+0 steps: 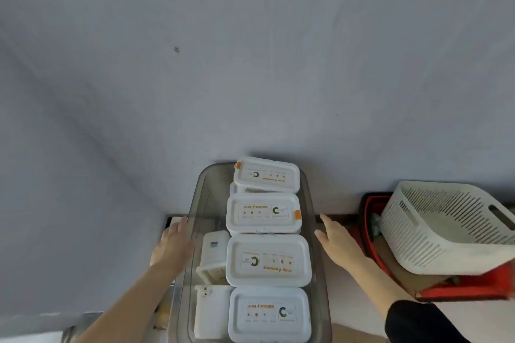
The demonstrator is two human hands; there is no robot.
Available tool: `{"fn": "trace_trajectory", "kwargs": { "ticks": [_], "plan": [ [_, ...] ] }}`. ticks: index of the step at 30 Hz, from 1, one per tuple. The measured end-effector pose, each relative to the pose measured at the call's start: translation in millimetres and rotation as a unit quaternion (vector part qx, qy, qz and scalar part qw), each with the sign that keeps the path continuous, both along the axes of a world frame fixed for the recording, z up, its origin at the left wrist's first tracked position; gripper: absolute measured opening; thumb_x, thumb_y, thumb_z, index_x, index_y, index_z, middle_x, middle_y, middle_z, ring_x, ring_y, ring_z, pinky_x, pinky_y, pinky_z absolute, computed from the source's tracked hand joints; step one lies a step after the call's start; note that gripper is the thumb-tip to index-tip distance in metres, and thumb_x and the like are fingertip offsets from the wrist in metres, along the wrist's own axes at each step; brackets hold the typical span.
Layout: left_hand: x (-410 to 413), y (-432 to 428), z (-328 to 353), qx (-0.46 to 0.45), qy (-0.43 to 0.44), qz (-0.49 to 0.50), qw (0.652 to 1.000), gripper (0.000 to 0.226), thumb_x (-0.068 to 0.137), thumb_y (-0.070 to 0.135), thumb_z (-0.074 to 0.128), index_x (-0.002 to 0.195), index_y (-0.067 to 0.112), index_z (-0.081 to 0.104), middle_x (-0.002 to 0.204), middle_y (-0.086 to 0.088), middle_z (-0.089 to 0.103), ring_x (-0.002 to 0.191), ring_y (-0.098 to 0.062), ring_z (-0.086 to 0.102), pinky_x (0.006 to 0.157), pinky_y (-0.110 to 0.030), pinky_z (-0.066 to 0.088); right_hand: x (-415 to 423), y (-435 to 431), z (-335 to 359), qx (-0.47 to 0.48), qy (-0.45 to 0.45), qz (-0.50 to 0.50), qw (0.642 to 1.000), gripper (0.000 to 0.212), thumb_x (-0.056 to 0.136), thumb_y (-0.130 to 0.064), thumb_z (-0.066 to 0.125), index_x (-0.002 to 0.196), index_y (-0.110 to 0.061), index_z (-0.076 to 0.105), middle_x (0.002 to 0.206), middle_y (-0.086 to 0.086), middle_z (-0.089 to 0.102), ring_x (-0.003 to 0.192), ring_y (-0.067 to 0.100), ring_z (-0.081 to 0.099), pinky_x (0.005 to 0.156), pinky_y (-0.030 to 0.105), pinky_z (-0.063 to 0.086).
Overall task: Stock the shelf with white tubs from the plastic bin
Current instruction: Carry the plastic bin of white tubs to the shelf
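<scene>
Where the left hand (174, 243) and right hand (337, 246) flank it, fingers straight and gripping nothing, the clear plastic bin (195, 198) holds the white tubs (268, 260): most lid-up in a column, two on their sides at left. White slatted basket (434, 228) rests on red crate (457, 291), right.

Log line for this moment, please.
left hand: open, left of clear plastic bin | right hand: open, right of bin | white rectangular tubs: in bin, none held
</scene>
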State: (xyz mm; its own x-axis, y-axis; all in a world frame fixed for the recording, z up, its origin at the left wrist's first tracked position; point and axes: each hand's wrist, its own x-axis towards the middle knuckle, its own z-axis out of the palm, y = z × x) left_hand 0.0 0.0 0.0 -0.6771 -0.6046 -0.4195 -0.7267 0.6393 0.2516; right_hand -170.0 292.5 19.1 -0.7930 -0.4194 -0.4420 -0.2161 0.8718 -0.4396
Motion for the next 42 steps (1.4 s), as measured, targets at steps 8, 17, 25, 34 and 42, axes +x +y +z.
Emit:
{"fn": "trace_trajectory", "kwargs": {
  "ticks": [8, 17, 25, 34, 42],
  "plan": [
    [-32.4, -13.5, -46.5, 0.074, -0.018, 0.063, 0.995, 0.058, 0.093, 0.019, 0.041, 0.144, 0.024, 0.013, 0.138, -0.011, 0.04, 0.12, -0.031, 0.046, 0.097, -0.045, 0.045, -31.7, -14.9, -47.0, -0.006, -0.045, -0.01, 0.999, 0.058, 0.095, -0.03, 0.041, 0.145, -0.022, 0.014, 0.146, 0.01, 0.036, 0.131, 0.022, 0.039, 0.105, 0.036, 0.037],
    [-46.8, -24.0, -65.1, 0.058, -0.067, 0.072, 0.993, 0.067, 0.095, 0.011, 0.033, 0.148, 0.029, -0.003, 0.116, -0.012, 0.048, 0.076, -0.022, 0.051, 0.073, -0.034, 0.047, -38.8, -28.0, -69.8, -0.062, -0.092, -0.022, 0.994, 0.067, 0.093, -0.025, 0.048, 0.147, -0.022, 0.007, 0.143, 0.009, 0.043, 0.126, 0.023, 0.047, 0.103, 0.034, 0.038],
    [-39.9, -31.8, -59.1, 0.119, -0.035, 0.042, 0.991, 0.077, 0.089, 0.002, 0.038, 0.148, 0.029, -0.003, 0.056, -0.002, 0.032, 0.048, -0.014, 0.037, 0.05, -0.026, 0.035, -39.1, -22.1, -62.1, -0.055, -0.103, -0.02, 0.993, 0.071, 0.093, -0.021, 0.049, 0.146, -0.025, 0.002, 0.113, 0.006, 0.065, 0.099, 0.015, 0.062, 0.095, 0.03, 0.047],
    [-15.0, -14.5, -43.2, 0.148, 0.0, 0.037, 0.988, 0.08, 0.086, 0.001, 0.041, 0.148, 0.03, -0.002, 0.056, -0.003, 0.031, 0.054, -0.017, 0.039, 0.056, -0.027, 0.037, -22.1, 1.0, -35.9, -0.052, -0.073, -0.027, 0.996, 0.069, 0.092, -0.011, 0.049, 0.145, -0.024, 0.009, 0.053, -0.007, 0.044, 0.047, 0.007, 0.047, 0.058, 0.021, 0.047],
    [19.8, 20.5, -4.5, 0.166, 0.019, 0.0, 0.986, 0.079, 0.088, 0.002, 0.043, 0.148, 0.028, -0.003, 0.059, -0.001, 0.038, 0.053, -0.013, 0.041, 0.056, -0.024, 0.04, 34.3, 45.7, -0.9, -0.067, -0.039, -0.051, 0.996, 0.069, 0.09, -0.011, 0.052, 0.145, -0.025, 0.012, 0.051, -0.006, 0.044, 0.048, 0.008, 0.047, 0.054, 0.022, 0.044]
  ]
}}
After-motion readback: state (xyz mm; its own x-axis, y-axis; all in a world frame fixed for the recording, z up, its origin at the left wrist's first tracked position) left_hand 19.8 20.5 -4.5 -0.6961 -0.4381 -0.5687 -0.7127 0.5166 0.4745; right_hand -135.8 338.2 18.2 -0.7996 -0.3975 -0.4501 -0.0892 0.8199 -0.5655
